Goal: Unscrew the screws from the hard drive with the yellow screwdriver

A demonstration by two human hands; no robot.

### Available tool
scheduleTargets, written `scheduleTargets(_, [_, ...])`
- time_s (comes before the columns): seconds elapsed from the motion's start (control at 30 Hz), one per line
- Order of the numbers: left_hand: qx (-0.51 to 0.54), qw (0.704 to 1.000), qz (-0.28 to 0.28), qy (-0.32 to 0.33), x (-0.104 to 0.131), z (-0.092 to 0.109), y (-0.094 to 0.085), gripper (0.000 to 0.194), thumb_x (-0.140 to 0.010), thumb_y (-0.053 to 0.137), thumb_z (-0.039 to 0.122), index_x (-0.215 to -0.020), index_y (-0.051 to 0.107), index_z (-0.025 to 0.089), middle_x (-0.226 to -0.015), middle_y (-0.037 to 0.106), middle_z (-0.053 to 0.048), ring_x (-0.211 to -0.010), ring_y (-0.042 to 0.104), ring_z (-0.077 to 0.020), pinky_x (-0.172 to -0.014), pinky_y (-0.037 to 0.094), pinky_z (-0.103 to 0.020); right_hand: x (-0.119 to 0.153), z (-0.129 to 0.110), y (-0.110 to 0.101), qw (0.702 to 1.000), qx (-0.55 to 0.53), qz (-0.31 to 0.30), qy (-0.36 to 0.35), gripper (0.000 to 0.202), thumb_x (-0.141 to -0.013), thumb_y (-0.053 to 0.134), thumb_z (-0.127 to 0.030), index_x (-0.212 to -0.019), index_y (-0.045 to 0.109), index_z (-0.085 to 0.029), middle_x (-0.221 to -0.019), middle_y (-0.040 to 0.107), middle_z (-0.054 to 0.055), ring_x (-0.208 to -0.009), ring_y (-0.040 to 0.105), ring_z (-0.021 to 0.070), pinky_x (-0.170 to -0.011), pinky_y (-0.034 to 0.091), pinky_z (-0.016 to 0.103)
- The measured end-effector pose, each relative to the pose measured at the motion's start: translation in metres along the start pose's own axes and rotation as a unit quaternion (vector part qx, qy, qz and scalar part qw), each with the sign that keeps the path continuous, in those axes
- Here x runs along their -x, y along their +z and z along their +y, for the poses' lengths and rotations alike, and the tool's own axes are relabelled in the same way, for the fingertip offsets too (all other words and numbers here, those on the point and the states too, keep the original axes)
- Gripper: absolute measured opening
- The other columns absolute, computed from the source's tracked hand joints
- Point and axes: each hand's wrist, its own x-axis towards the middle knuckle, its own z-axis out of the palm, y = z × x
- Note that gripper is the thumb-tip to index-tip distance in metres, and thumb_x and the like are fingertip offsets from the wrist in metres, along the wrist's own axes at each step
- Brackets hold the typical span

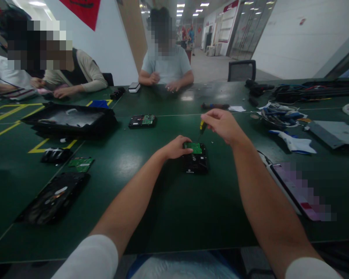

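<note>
A black hard drive with a green circuit board lies on the table in front of me. My left hand grips its left side, thumb resting on top by the board and fingers at the far edge. In my right hand is a small yellow-and-black screwdriver, pinched by its handle above the drive. Its thin shaft points down to the far right corner of the drive; whether the tip touches a screw I cannot tell.
Left on the green table lie another drive, a loose circuit board and a black tray. Ahead is a further drive. A phone-like pink slab and gloves lie right. Several people sit around.
</note>
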Motion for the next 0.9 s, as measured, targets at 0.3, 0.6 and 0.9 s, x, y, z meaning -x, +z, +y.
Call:
scheduleTargets(0.3, [0.003, 1.0, 0.003, 0.003, -0.0016, -0.0041, 0.0022, 0.059, -0.091, 0.068, 0.052, -0.141, 0.061, 0.02, -0.129, 0.055, -0.012, -0.103, 0.062, -0.0242, -0.096, 0.053, -0.041, -0.0022, 0.0033, 0.0012, 0.994, -0.087, -0.056, 0.017, 0.021, -0.101, 0.064, -0.04, -0.101, 0.071, -0.02, -0.101, 0.076, 0.008, -0.057, 0.064, 0.0091, -0.046, 0.045, 0.023])
scheduleTargets(0.6, [0.001, 1.0, 0.016, 0.016, -0.0022, -0.0051, 0.004, 0.054, -0.092, 0.069, 0.048, -0.137, 0.064, 0.019, -0.124, 0.056, -0.012, -0.101, 0.061, -0.0237, -0.095, 0.053, -0.041, -0.0027, 0.0034, -0.0008, 1.0, -0.014, -0.008, 0.011, 0.016, -0.094, 0.074, -0.032, -0.085, 0.069, -0.019, -0.07, 0.066, 0.0, -0.057, 0.055, 0.009, -0.049, 0.04, 0.022])
scheduleTargets(0.9, [0.002, 0.999, 0.025, 0.025, -0.0033, -0.0072, 0.0058, 0.054, -0.092, 0.068, 0.049, -0.136, 0.065, 0.018, -0.123, 0.057, -0.012, -0.101, 0.062, -0.0242, -0.095, 0.053, -0.042, -0.0014, 0.0022, 0.0018, 0.992, -0.098, -0.07, 0.028, 0.017, -0.104, 0.056, -0.026, -0.105, 0.072, -0.019, -0.091, 0.075, 0.006, -0.06, 0.067, 0.0102, -0.053, 0.049, 0.022])
